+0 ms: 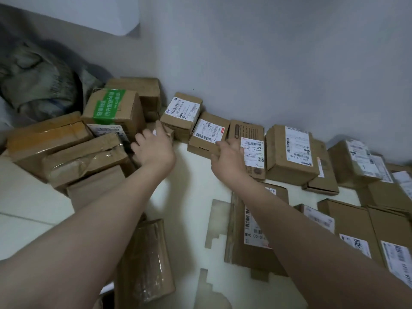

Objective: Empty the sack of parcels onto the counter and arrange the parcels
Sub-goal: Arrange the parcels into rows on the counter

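Arranging step: sack (38,85) slumped left of green-taped box (111,108), parcels out on surface (191,197). Right hand (227,156) grips labelled box (208,134), right of green-taped box. Left hand (153,146) spread over small parcel (168,131) just beside it — grasp unclear. Next, likely — butt labelled box square into row.

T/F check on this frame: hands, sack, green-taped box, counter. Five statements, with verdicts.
1. The right hand grips a labelled box. True.
2. The green-taped box sits at the far right of the counter. False: it is in the left pile, near the sack.
3. The sack lies crumpled behind the left pile. True.
4. The left hand lies flat on bare counter. False: it reaches into the left pile, fingers at a small box.
5. The counter is dark. False: it is pale.
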`<state>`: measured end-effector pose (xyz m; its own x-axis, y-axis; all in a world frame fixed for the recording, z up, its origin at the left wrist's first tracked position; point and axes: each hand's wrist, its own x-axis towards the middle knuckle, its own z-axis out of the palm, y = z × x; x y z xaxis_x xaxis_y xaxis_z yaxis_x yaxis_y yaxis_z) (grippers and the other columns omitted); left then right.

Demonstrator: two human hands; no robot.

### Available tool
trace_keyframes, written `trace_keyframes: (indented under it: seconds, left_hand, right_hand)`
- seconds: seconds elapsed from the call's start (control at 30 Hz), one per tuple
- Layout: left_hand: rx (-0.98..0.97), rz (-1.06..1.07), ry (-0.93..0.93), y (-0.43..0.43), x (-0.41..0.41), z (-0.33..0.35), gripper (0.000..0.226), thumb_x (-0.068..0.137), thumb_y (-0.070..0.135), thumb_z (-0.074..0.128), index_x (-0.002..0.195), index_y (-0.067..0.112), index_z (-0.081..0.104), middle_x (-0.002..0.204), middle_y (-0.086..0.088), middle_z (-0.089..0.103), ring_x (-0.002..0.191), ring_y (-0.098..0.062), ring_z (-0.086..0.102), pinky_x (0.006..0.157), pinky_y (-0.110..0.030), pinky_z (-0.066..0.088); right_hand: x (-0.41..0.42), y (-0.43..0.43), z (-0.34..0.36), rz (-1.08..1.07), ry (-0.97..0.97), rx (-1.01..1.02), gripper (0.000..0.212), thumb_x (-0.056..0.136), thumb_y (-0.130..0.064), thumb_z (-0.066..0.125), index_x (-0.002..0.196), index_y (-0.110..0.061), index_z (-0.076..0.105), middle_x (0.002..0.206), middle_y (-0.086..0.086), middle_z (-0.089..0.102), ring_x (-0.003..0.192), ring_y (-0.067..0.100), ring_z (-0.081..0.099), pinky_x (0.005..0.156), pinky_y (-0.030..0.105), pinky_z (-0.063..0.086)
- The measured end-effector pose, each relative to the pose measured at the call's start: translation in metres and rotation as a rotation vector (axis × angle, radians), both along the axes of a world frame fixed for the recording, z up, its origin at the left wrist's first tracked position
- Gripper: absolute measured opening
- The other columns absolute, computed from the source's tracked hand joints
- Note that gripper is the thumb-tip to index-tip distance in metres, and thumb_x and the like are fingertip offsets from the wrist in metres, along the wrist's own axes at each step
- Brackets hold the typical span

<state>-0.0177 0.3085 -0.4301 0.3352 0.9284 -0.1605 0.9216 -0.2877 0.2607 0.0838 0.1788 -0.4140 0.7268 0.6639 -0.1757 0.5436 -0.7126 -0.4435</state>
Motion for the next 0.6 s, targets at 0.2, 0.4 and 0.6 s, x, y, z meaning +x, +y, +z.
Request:
trace_keyframes:
  seconds: [0.2,0.4,0.6]
  left_hand:
    - [-0.307,0.014,-0.170,-0.020,-0.025,0.022,0.054,0.085,0.032,0.069,0.128,0.009,0.046,0.125,-0.015,0.059,0.114,-0.035,0.058,0.088,-0.039,0.048]
    - [-0.911,-0.059,-0.599,-0.051,-0.044,0.054,0.039,0.085,0.010,0.073,0.120,0.018,0.060,0.103,-0.002,0.070,0.089,-0.021,0.068,0.074,-0.031,0.055]
    - [-0.981,-0.120,-0.447,-0.084,-0.045,0.056,0.039,0.099,0.015,0.052,0.137,0.009,0.048,0.129,-0.007,0.058,0.112,-0.026,0.058,0.095,-0.043,0.049]
  right_hand:
    - [-0.013,-0.030,0.027,-0.002,0.184,0.166,0.042,0.097,-0.018,0.048,0.139,-0.017,0.047,0.128,0.000,0.061,0.114,0.021,0.058,0.092,0.030,0.046]
    - [-0.028,-0.054,0.049,-0.179,0.551,0.255,0.059,0.095,-0.038,0.056,0.148,-0.024,0.031,0.122,0.000,0.061,0.095,0.016,0.065,0.072,0.031,0.056]
    - [-0.037,-0.070,0.048,-0.205,0.485,0.280,0.056,0.095,-0.018,0.055,0.146,-0.023,0.034,0.129,0.007,0.058,0.097,0.021,0.061,0.082,0.037,0.056]
